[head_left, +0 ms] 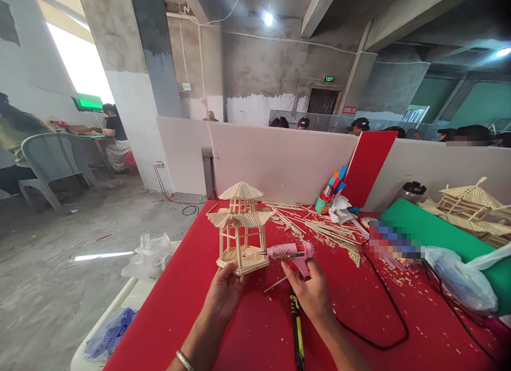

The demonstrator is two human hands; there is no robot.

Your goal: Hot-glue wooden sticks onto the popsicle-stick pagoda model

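Note:
A small two-tiered pavilion model (241,222) built of thin wooden sticks stands upright in my left hand (228,288), which grips its base from below. My right hand (309,288) is wrapped round the handle of a pink hot glue gun (293,252). The gun's nozzle points left and reaches the pavilion's lower side, just above its floor; whether it touches cannot be told. Under my right hand lies a yellow and black utility knife (297,328). A single loose stick (275,285) lies between the pavilion and the knife.
Loose sticks (319,227) and scraps cover the back of the red table (167,312). A green cup of pens (321,203) stands behind them. A black cable (393,307) curves across the right side. Another stick model (471,203) and a plastic bag (459,278) are at right.

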